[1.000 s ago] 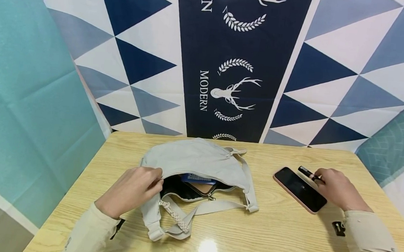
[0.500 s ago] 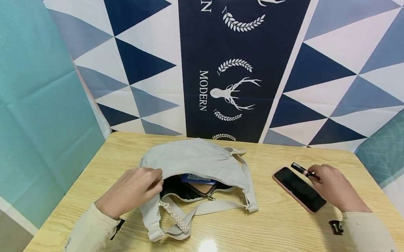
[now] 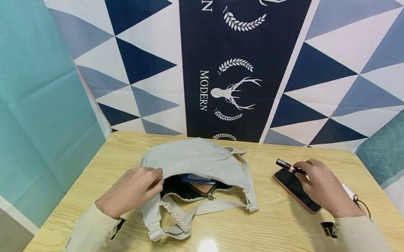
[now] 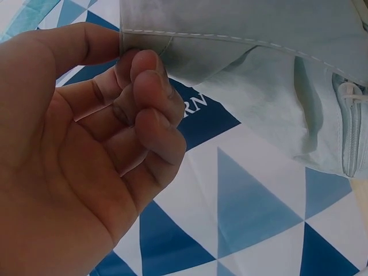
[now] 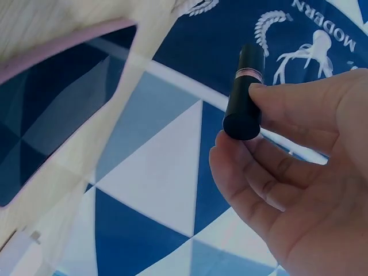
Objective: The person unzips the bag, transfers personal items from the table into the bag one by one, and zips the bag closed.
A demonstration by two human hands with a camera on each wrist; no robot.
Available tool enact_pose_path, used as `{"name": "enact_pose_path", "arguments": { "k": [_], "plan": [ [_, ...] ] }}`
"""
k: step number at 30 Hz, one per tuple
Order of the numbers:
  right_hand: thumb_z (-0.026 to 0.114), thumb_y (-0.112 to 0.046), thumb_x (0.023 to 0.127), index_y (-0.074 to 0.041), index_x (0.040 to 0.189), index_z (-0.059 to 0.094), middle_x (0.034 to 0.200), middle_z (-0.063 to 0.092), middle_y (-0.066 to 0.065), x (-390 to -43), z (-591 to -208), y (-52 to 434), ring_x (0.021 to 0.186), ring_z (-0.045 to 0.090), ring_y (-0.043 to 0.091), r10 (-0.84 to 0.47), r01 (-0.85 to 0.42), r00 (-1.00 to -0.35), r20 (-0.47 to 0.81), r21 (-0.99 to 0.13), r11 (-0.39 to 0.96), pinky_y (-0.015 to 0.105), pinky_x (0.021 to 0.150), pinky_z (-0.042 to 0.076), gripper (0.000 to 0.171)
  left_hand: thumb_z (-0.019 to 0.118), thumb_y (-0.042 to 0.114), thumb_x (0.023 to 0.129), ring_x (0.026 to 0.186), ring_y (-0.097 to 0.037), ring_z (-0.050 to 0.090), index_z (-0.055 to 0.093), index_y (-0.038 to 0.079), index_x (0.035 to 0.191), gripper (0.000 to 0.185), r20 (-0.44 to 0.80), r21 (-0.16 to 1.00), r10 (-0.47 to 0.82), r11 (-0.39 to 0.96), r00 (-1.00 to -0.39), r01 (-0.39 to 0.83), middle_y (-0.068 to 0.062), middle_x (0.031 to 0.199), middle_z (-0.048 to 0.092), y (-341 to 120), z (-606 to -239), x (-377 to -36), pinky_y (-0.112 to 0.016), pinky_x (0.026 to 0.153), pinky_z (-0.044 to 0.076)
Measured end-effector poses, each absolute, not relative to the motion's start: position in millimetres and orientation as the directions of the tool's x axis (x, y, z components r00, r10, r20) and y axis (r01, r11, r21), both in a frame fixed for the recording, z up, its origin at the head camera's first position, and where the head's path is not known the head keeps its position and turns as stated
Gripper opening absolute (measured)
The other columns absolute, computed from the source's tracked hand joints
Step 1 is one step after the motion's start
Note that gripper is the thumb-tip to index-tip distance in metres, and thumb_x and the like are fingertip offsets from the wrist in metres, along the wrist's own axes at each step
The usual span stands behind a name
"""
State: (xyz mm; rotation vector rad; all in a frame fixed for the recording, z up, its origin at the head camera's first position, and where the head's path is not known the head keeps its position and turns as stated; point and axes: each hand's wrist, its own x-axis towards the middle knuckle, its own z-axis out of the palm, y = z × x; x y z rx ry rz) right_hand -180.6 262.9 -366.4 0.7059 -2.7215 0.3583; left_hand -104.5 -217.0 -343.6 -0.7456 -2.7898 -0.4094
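Note:
A pale grey fabric shoulder bag lies on the wooden table, its zip mouth open toward me with a blue item and a dark lining showing inside. My left hand pinches the bag's upper edge at the left end of the opening. My right hand holds a black lipstick tube between thumb and fingers, above a dark phone in a pink case. The lipstick tube has a thin pink band.
The bag's strap with a braided cord loops toward the table's near edge. A small black tag lies by my right sleeve. A blue-and-white triangle-patterned cloth hangs right behind the table.
My right hand has carried the lipstick tube leftward, from beside the phone's far end to above the phone. The left hand and bag have stayed still.

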Motion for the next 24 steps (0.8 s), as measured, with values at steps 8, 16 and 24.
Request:
{"name": "enact_pose_path", "arguments": {
  "k": [8, 16, 24],
  "plan": [
    [0.069, 0.000, 0.089, 0.002, 0.112, 0.068, 0.099, 0.064, 0.017, -167.7, -355.5, 240.4, 0.088, 0.062, 0.033, -0.452, -0.535, -0.806, 0.383, -0.144, 0.832, 0.048, 0.070, 0.053, 0.023, 0.060, 0.011, 0.096, 0.043, -0.001, 0.029, 0.044, 0.022, 0.067, 0.035, 0.285, 0.211, 0.451, 0.831, -0.846, 0.514, 0.010, 0.054, 0.032, -216.2, -343.4, -105.1, -0.020, 0.043, 0.029],
    [0.073, -0.001, 0.087, 0.001, 0.106, 0.069, 0.095, 0.064, 0.010, -157.9, -353.7, 215.0, 0.084, 0.060, 0.025, -0.508, -0.616, -0.726, 0.464, -0.110, 0.780, 0.042, 0.068, 0.052, 0.020, 0.060, 0.010, 0.095, 0.044, 0.000, 0.028, 0.043, 0.022, 0.066, 0.036, 0.287, 0.205, 0.452, 0.832, -0.844, 0.515, 0.010, 0.054, 0.032, -216.2, -342.8, -104.4, -0.019, 0.043, 0.029],
    [0.075, 0.002, 0.084, -0.002, 0.106, 0.070, 0.097, 0.063, 0.006, -142.4, -355.2, 189.9, 0.087, 0.059, 0.020, -0.582, -0.685, -0.645, 0.495, -0.037, 0.728, 0.037, 0.068, 0.053, 0.023, 0.061, 0.010, 0.095, 0.044, 0.000, 0.028, 0.043, 0.022, 0.066, 0.036, 0.285, 0.210, 0.456, 0.829, -0.843, 0.519, 0.011, 0.054, 0.031, -214.8, -342.8, -103.0, -0.019, 0.043, 0.029]
  ]
}}
